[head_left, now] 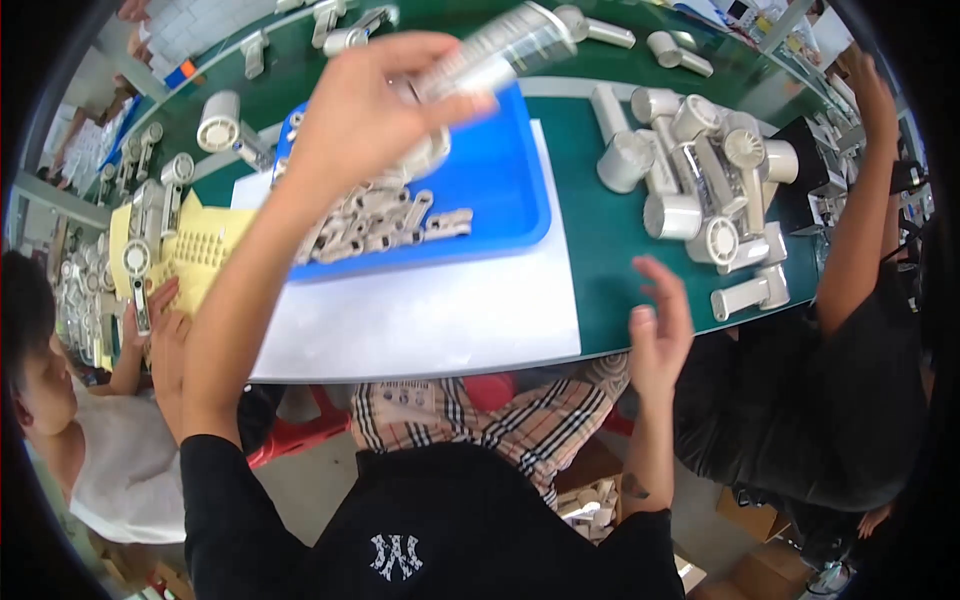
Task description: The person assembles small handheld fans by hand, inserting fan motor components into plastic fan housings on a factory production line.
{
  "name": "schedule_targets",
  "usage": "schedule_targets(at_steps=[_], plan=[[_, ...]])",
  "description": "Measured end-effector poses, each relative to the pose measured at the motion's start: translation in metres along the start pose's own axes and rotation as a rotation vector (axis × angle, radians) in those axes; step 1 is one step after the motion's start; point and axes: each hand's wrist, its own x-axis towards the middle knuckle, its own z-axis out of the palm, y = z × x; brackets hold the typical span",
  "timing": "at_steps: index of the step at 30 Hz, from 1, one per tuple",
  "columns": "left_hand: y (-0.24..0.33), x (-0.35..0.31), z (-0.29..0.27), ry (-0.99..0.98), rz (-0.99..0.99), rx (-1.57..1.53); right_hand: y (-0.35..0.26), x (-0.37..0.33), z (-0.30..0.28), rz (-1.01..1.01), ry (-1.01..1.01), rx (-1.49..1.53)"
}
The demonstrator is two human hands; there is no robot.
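Observation:
My left hand [375,115] is raised over the blue tray [500,225], its fingers closed round a pale hair-dryer-shaped housing [500,50] with a long handle. Motion blurs that housing, and its details do not show. Small cream plastic pieces with round holes [385,222] lie heaped in the tray, partly behind my left forearm. My right hand [662,325] hovers by the table's near edge, with fingers apart and nothing in them. Beyond it to the right, a pile of similar cream housings [700,170] has round grilles and handles pointing various ways.
White sheet [430,325] lies under the tray. Several housings [605,32] rest on the green surface at the back. At left, a co-worker's hands [160,315] are by a housing and yellow sheets [205,245]. Another person's arm [865,190] reaches forward at right.

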Motion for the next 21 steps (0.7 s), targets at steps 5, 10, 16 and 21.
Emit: schedule_targets(at_steps=[5, 10, 16, 21], plan=[[-0.089, 0.132, 0.009, -0.017, -0.124, 0.589, 0.011, -0.001, 0.018, -0.169, 0.008, -0.306], [-0.166, 0.218, 0.051, 0.053, -0.353, 0.873, 0.013, -0.004, 0.017, -0.123, 0.095, -0.358], [-0.209, 0.269, 0.105, 0.083, -0.512, 0.804, 0.012, -0.007, 0.016, -0.096, 0.09, -0.39], [-0.194, 0.283, 0.126, -0.004, -0.524, 0.878, 0.016, -0.006, 0.017, -0.092, 0.1, -0.393]])
